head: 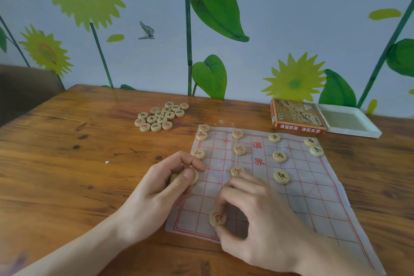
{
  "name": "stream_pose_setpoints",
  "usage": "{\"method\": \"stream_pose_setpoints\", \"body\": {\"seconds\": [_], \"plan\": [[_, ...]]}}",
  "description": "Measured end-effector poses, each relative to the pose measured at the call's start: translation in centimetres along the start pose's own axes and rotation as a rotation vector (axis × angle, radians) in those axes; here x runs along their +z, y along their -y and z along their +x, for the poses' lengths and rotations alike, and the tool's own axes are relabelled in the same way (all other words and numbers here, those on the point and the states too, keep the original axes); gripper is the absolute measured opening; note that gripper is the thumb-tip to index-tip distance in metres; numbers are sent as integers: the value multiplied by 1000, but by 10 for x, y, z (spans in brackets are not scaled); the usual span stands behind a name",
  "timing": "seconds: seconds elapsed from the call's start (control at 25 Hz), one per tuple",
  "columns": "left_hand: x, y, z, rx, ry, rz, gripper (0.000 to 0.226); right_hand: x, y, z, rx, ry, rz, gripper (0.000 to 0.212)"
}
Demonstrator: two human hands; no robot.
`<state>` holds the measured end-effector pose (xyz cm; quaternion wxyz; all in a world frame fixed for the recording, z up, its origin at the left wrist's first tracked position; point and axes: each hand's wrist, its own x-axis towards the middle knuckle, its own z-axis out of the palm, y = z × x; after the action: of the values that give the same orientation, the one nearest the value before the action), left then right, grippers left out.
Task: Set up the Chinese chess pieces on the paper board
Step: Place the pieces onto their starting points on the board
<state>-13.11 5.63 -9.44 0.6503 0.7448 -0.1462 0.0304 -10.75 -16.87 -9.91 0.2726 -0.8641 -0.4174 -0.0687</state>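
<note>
1. At near left of paper board (313, 199): right hand (264, 226) pinching red-marked piece (217, 218) between thumb and fingertips.
2. Lower flat onto a line crossing, then release.
3. Left hand (161, 188) curled round spare pieces (190, 176) at board's left edge; keep clear of placed discs.
4. Far left: loose pile (160, 116) waiting.

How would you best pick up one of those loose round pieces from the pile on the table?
Take a piece at the edge of the pile, coming from above and pinching its round rim between fingers. The discs lie flat and touch one another, so only the outer ones show a free side.
</note>
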Motion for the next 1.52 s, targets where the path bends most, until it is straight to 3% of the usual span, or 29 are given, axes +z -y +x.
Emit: {"method": "stream_pose_setpoints", "body": {"seconds": [0.24,0.44,0.64,0.72,0.88,1.2,1.32,1.52], "plan": [[3,0,-4,-5,65,12,29,2,-3,0,1,-68,11,16],[7,-2,-8,68,156,244,36,5,3,-1,75,-285,208,43],[11,-11,-10,85,241,205,36,7,2,2,-15,-300,239,31],[8,-7,-10,35,227,168,37,6,2,3,1,-314,232,30],[4,-2,-6,11,133,133,61,4,1,1,27,-347,228,29],[4,-4,-4,71,6,115,36,-1,1,1,74,-375,200,24],[7,-8,-3,30,-6,6,27,-3,-2,1,98,-369,136,22],[4,-11,-5,20,-23,58,32,-9,-6,-1,185,-252,-2,12]]}}
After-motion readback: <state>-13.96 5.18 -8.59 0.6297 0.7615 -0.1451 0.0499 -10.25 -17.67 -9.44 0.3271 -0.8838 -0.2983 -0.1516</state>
